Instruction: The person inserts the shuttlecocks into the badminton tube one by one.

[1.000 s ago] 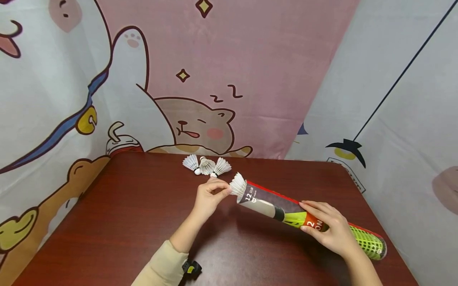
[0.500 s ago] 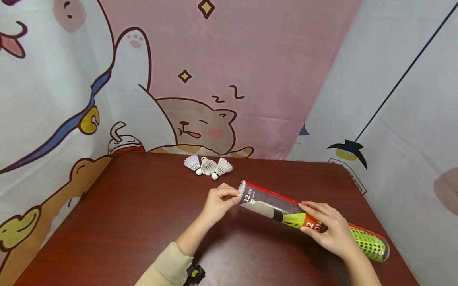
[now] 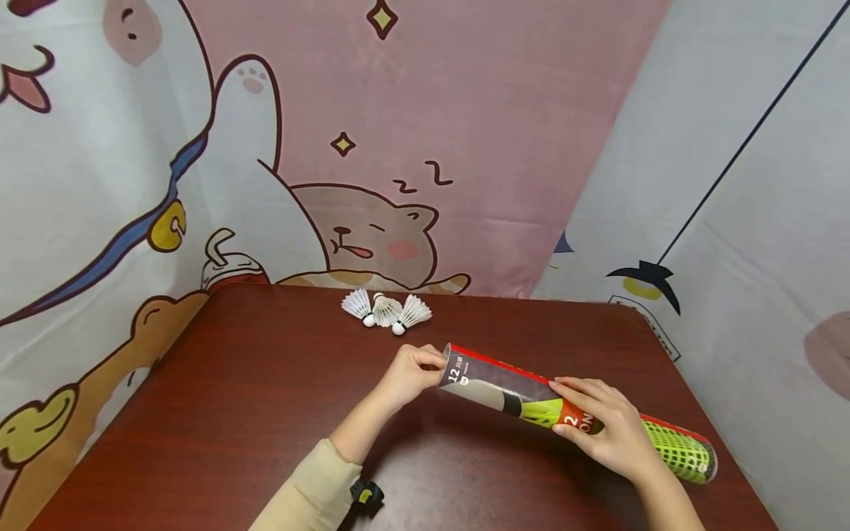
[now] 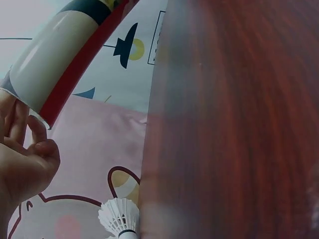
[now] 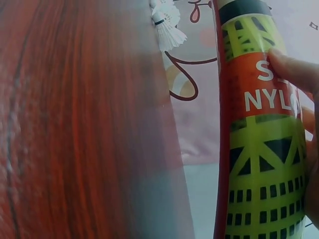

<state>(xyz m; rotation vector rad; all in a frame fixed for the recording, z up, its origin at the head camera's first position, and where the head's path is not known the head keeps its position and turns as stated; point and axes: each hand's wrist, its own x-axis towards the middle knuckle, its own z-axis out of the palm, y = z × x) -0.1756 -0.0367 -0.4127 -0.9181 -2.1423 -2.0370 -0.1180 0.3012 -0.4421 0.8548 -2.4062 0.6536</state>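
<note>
A printed shuttlecock tube lies slanted across the right part of the table, its open end towards the left. My right hand grips it around the middle; in the right wrist view the thumb and fingers wrap the orange label band. At the tube's mouth is my left hand. Its fingers reach just inside the rim in the left wrist view, so the fingertips are hidden. No feathers show at the mouth now. Three white shuttlecocks rest together near the table's back edge.
The dark red-brown table meets a cartoon-printed cloth at its back and sides. A small black device shows at my left sleeve.
A white shuttlecock that stuck out of the tube's mouth has gone inside. My left hand has moved right with it, up to the rim. My right hand keeps its hold on the tube.
</note>
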